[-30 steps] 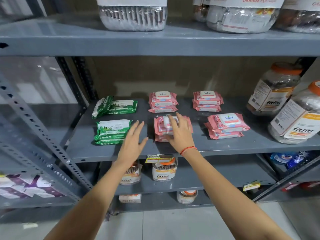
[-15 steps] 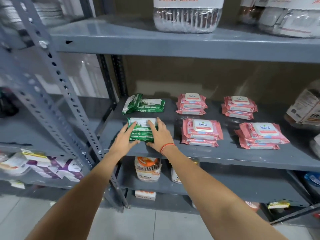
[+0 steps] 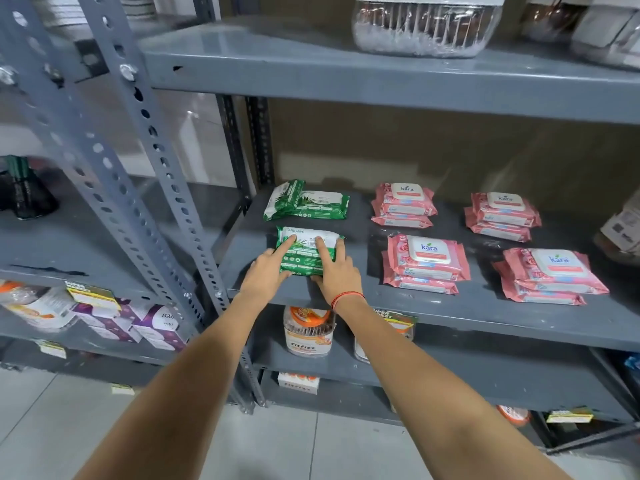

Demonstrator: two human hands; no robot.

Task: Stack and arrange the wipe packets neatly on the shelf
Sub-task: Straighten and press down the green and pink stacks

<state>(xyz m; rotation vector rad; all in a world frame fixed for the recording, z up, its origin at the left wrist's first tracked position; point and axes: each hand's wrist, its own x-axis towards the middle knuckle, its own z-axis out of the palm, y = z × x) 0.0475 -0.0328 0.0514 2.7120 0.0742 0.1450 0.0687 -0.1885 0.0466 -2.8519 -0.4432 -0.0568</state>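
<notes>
On the grey middle shelf (image 3: 478,306) a small stack of green Origami wipe packets (image 3: 306,252) lies at the front left. My left hand (image 3: 268,271) presses its left side and my right hand (image 3: 336,271) its right side, fingers resting on top. Behind it lie more green packets (image 3: 311,204), one tilted on edge against a flat one. To the right are several stacks of pink Kara wipe packets: back middle (image 3: 403,206), front middle (image 3: 426,263), back right (image 3: 502,216), front right (image 3: 550,275).
A perforated grey upright (image 3: 162,188) stands left of the shelf. Clear jars (image 3: 426,26) sit on the shelf above, Fitfizz jars (image 3: 308,332) on the shelf below and one at the right edge (image 3: 621,226). Purple boxes (image 3: 152,327) fill the left rack.
Both hands left the pink front-middle stack and moved left onto the green front stack, clasping it from both sides. The view swung left and closer.
</notes>
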